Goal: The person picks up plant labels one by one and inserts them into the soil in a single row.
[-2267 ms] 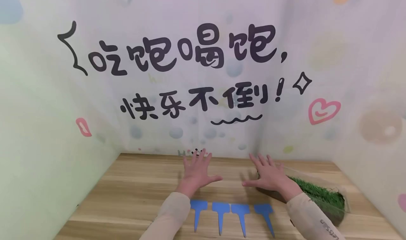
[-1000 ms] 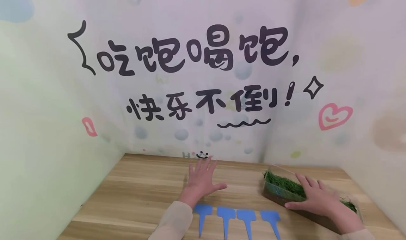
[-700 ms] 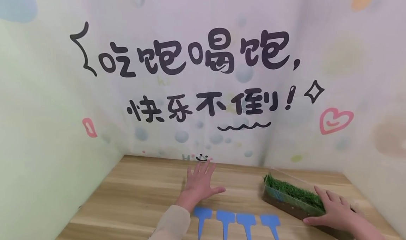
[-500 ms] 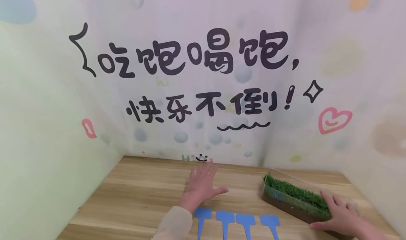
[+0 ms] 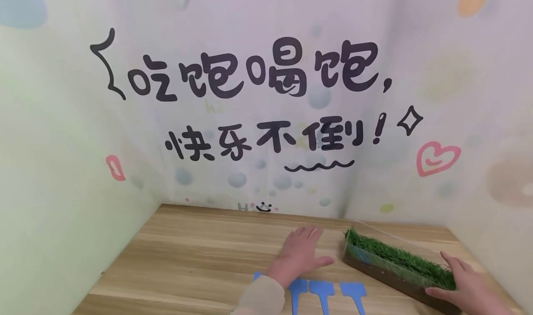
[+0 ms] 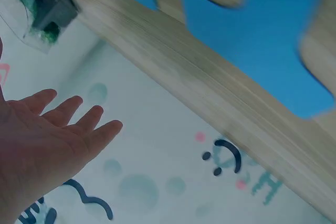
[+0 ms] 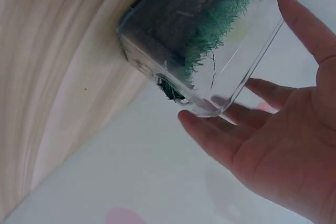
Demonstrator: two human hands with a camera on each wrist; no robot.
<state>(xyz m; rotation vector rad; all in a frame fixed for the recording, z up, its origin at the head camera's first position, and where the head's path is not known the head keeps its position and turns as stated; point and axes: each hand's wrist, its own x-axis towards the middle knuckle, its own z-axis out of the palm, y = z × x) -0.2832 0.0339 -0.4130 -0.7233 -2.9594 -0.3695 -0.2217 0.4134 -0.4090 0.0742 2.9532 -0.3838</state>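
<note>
A clear, open-topped box of green artificial grass over a brown base stands at an angle on the right of the table. My right hand is at its right end, thumb on the near side and fingers on the far side. In the right wrist view the fingers, loosely extended, lie close around the clear corner; firm contact cannot be told. My left hand hovers left of the box, fingers extended, holding nothing. Under its wrist, several blue T-shaped plant labels lie in a row, one partly hidden.
The wooden table meets a printed fabric wall with black lettering at the back. Pale side walls close off left and right. The blue labels lie along the near edge of the view.
My right hand has moved right along the grass box to its end. My left hand, still until half a second ago, has moved right toward the box. The box and labels stay put.
</note>
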